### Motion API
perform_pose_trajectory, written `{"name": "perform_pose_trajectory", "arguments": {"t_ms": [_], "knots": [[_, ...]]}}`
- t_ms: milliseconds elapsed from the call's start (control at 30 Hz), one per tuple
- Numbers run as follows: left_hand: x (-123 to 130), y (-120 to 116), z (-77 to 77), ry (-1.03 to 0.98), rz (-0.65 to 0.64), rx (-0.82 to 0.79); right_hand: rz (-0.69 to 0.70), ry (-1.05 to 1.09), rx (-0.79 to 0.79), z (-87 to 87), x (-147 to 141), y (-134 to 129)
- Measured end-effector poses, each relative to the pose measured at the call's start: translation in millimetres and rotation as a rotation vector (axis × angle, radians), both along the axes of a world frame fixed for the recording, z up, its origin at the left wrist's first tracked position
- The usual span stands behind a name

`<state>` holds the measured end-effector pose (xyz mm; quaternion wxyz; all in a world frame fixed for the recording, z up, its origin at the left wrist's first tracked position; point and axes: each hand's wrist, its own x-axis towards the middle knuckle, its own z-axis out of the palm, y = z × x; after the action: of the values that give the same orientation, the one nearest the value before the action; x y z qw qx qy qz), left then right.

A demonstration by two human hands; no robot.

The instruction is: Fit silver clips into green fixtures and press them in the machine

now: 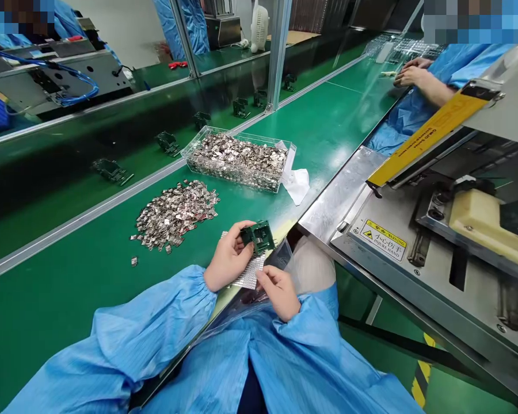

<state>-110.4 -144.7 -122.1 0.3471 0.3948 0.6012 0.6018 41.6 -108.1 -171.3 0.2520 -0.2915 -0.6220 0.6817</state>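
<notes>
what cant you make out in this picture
All in the head view:
Part of the green part: hidden by the left hand's fingers
Any piece at the right hand's fingertips: too small
The clear tray's floor: covered by metal pieces
Anything in the co-worker's hands: too small

Shows one green assembly (259,237) near centre, six like units (168,144) beyond the rail (86,218); one clear box (237,180), one heap (175,215) of metal bits, one stray bit (134,261) below; one fan (259,26) at top; one warning label (383,240) at right.
</notes>
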Motion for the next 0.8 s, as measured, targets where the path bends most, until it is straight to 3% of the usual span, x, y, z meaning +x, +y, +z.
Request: {"name": "perform_pose_trajectory", "arguments": {"t_ms": [200,333,433,533,633,733,800], "knots": [[-4,-2,-4.8,-0.020,-0.038,-0.007,-0.013,-0.013,0.158,-13.7,-2,1],[-6,-1,-3.7,-0.062,-0.034,-0.001,0.053,-0.081,0.264,-25.1,7,12],[-6,0,-3.0,-0.089,-0.002,0.028,0.124,-0.168,0.298,-23.2,16,22],[-5,-1,-1.5,-0.179,-0.005,0.049,0.130,-0.246,0.331,-2.6,25,29],[-3,-5,1.4,-0.233,-0.011,0.076,0.026,-0.257,0.390,32.1,30,33],[-1,-11,3.5,-0.151,0.007,0.098,-0.103,-0.134,0.463,61.5,22,33],[1,-14,3.7,-0.071,0.016,0.100,-0.192,-0.024,0.515,70.4,11,31]]}}
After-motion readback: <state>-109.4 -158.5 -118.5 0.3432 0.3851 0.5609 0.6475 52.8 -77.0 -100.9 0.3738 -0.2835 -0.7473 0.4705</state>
